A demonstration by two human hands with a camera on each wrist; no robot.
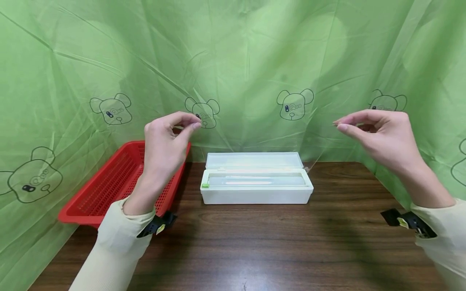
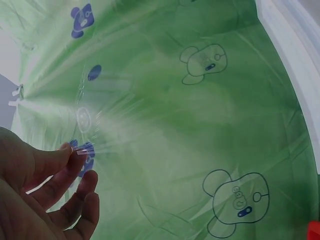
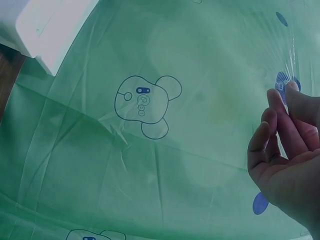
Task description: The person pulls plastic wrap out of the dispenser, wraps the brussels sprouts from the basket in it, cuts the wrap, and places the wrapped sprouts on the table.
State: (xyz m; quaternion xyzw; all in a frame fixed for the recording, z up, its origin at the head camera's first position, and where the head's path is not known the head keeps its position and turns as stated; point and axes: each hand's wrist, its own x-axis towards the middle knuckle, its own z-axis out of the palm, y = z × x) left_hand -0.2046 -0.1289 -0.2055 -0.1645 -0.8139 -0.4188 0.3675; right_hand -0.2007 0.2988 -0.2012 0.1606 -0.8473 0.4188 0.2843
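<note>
Left grip (image 1: 166, 141) and right grip (image 1: 387, 137) each pinch clear film (image 2: 100, 122). The open white box (image 1: 256, 197) sits near the worktop's (image 1: 255, 242) back edge.

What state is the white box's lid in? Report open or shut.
Open: the lid stands raised along the back edge of the white box, leaving the inside visible.

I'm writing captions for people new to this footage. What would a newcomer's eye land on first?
Probably the bright red basket on the left side of the brown table, vivid against the green curtain. Next would come the left hand and right hand, raised on either side, each pinching clear film. Between them, farther back, sits a white box with its lid open.
</note>
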